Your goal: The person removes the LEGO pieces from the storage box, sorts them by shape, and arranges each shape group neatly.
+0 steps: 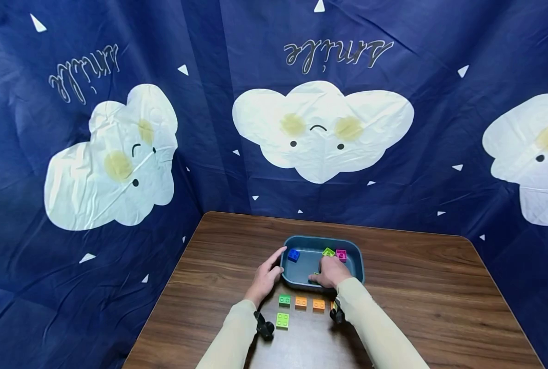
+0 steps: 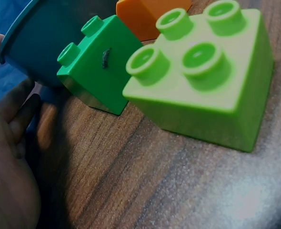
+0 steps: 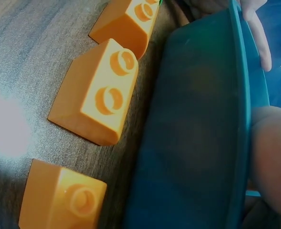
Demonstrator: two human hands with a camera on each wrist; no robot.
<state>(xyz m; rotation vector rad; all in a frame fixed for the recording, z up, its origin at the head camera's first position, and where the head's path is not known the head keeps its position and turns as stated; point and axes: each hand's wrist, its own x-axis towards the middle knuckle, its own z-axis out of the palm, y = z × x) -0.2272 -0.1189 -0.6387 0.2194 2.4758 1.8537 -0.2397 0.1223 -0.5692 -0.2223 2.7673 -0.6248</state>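
Note:
A blue-grey tray stands on the table. My left hand rests against its left end, fingers stretched along the rim. In the left wrist view, the left hand shows at the edge, beside the tray wall. My right hand reaches over the near rim into the tray, pinching a green brick between thumb and fingers; most of the brick is hidden. The right wrist view shows part of that hand behind the tray wall. A blue brick, a yellow-green brick and a magenta brick lie inside.
Before the tray stand a green sloped brick and orange sloped bricks in a row, one partly behind the right wrist. A light green four-stud brick sits nearer, beside the left wrist camera. A blue curtain hangs behind the table.

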